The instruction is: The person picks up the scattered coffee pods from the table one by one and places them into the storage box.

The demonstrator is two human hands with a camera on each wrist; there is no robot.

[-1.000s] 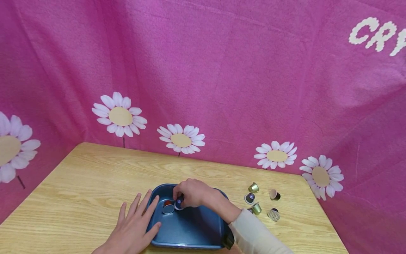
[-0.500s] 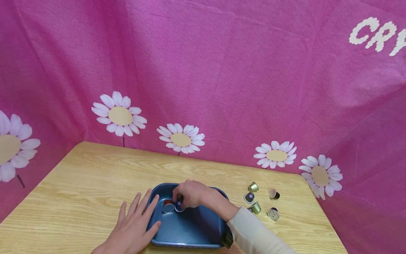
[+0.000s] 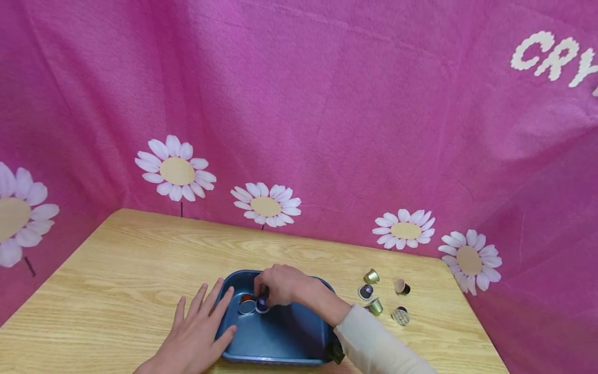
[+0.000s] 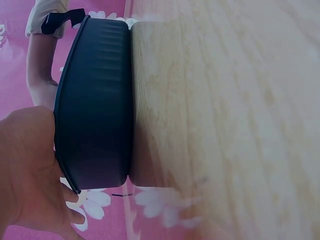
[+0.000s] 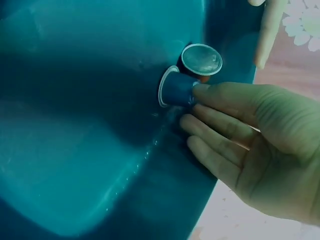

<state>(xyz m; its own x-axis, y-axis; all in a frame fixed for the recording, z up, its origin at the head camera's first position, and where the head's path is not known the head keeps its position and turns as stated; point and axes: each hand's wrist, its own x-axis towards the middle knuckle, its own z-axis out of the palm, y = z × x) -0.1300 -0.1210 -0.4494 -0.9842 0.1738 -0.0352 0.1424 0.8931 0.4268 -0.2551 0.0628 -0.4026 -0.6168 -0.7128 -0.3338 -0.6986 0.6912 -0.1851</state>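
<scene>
A dark blue coffee capsule [image 3: 262, 303] is pinched at its narrow end between the thumb and fingers of my right hand [image 3: 280, 284]. In the right wrist view this capsule [image 5: 179, 90] lies tipped, its pale rim facing away from the hand. Right beside it sits a red-orange coffee capsule [image 3: 247, 305], its silver lid [image 5: 202, 59] showing. Both are inside a blue, deep-walled pan [image 3: 280, 337], near its far left part. My left hand [image 3: 195, 330] spreads its straight fingers along the pan's left rim; from the left wrist view, the hand [image 4: 30, 170] touches that rim.
To the right of the pan, several coffee capsules lie scattered on the wooden table [image 3: 163, 259], among them a gold one [image 3: 371, 276], a green one [image 3: 375, 306] and a black-and-beige one [image 3: 402, 286]. A pink flowered cloth [image 3: 327, 130] hangs behind the table.
The blue capsule has shifted slightly and stands closer to the red-orange one, still in my right hand's pinch. My left hand has stayed at the pan's rim.
</scene>
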